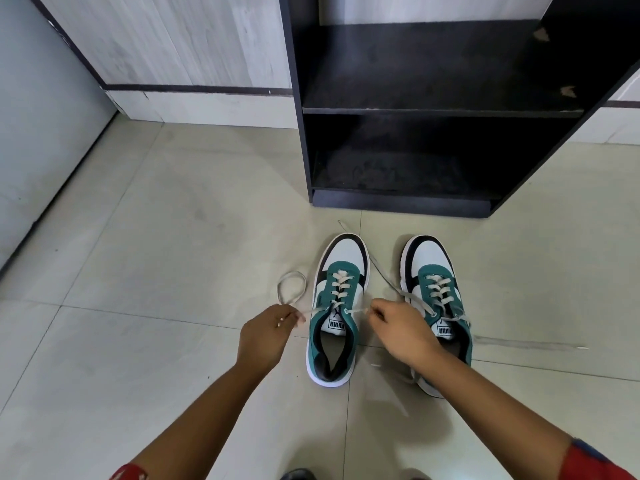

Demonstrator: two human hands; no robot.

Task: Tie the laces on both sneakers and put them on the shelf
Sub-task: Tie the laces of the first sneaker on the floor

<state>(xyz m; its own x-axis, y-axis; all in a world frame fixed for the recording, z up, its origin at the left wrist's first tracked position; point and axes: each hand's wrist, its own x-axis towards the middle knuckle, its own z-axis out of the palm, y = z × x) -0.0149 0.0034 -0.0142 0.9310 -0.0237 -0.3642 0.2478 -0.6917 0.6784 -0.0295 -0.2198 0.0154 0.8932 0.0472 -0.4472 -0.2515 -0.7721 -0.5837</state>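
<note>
Pale floor tiles [138, 237], dark shelf [440, 110] at one o'clock. Left hand [265, 336] and right hand [403, 332] each pinch a lace end of the left sneaker [337, 306]; right sneaker [438, 299] lies beside it, untied. Tying seems just begun; next, cross the ends.

Behind the right hand [403, 332]: right sneaker's [437, 299] heel side, hidden. Above it, shelf [440, 112] top cropped.
</note>
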